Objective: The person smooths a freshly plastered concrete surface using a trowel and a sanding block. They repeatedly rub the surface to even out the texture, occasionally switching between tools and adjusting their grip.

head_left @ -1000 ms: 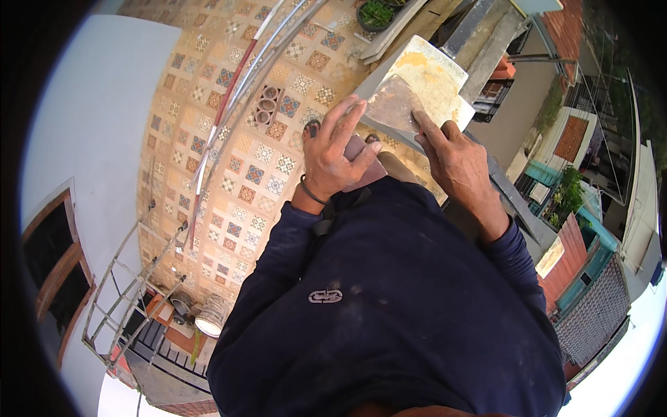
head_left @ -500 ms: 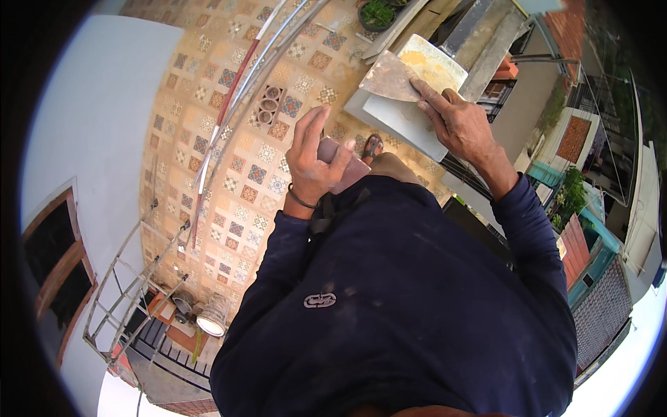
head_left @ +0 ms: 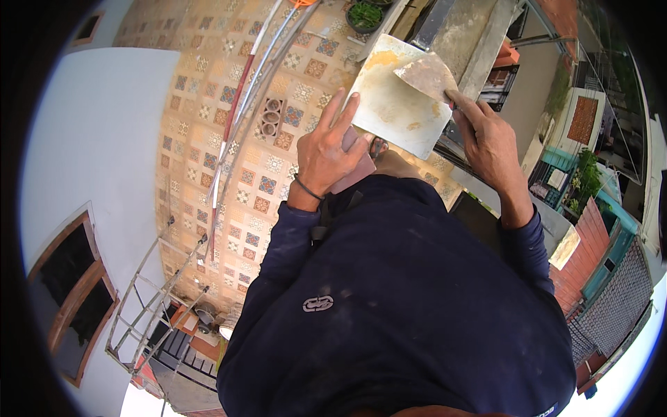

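Note:
In my left hand [head_left: 332, 149] is a flat mauve-brown piece that looks like sandpaper [head_left: 356, 169], held under the thumb. The index and middle fingers stretch up to the left edge of a whitish board [head_left: 396, 104] stained with yellow. My right hand [head_left: 486, 135] grips a broad, thin scraper [head_left: 427, 75] with a worn grey-beige blade. That blade lies over the board's upper right part; whether it touches cannot be told. The scraper's grip is mostly hidden by my fingers. My sandalled foot shows partly below the board.
Patterned floor tiles [head_left: 267, 184] spread out below, with long pipes [head_left: 240, 104] across them and a block with round holes [head_left: 272, 118]. A metal frame [head_left: 149, 299] stands by the pale wall [head_left: 104, 132]. Potted plants [head_left: 365, 15] are at the top; neighbouring roofs lie right.
The scraper has moved right across the board, uncovering its left part. My left hand has come up to the board's edge. The view has shifted slightly.

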